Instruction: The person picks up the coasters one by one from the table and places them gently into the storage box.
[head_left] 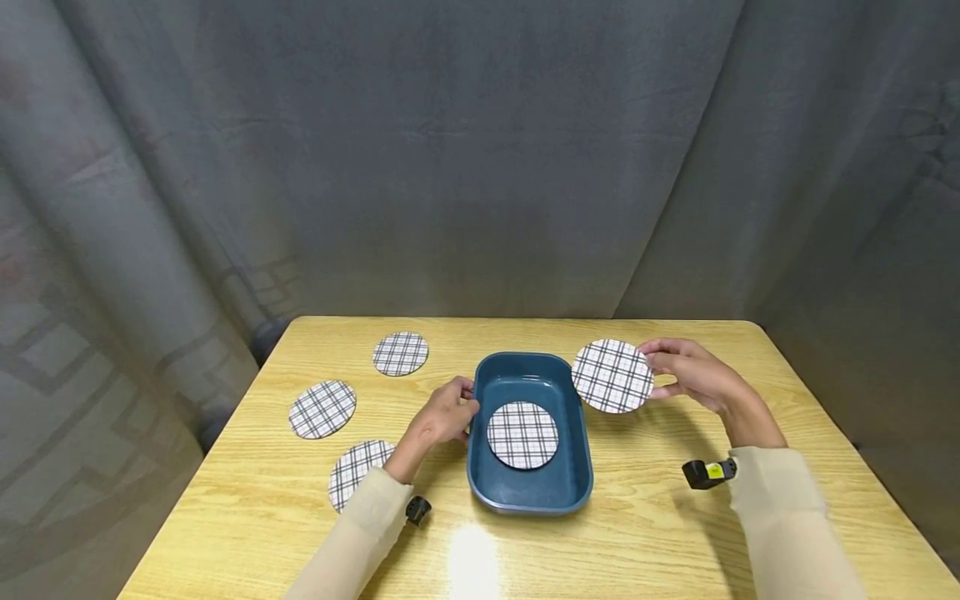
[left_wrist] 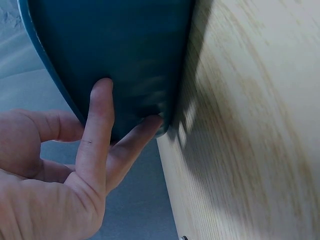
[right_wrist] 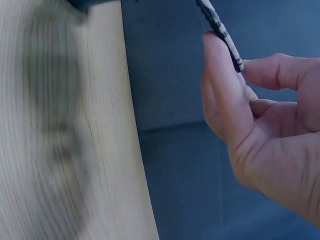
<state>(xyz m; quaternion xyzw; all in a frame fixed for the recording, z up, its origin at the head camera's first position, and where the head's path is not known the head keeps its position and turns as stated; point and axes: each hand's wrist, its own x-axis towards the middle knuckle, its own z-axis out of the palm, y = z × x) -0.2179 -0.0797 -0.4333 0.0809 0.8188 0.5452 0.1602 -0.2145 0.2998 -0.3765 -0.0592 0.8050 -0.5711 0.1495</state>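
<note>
A dark blue rectangular tray point(head_left: 530, 497) rests on the table. My left hand point(head_left: 447, 410) grips its left side; in the left wrist view the fingers point(left_wrist: 101, 107) lie along the outer wall and the thumb reaches the rim. Inside the tray lies a round black-and-white checked coaster point(head_left: 522, 435). With my right hand point(head_left: 693, 372) I pinch another checked coaster point(head_left: 612, 376) by its right edge, raised beside the tray's upper right corner. Seen edge-on in the right wrist view, that thin coaster point(right_wrist: 222, 35) sits between thumb and fingers.
Three more checked coasters lie on the left of the wooden table point(head_left: 645, 533): one at the back point(head_left: 401, 353), one at the far left point(head_left: 322, 409), and one nearer point(head_left: 360, 467), partly covered by my left forearm. Grey curtains point(head_left: 450, 167) hang behind and at both sides.
</note>
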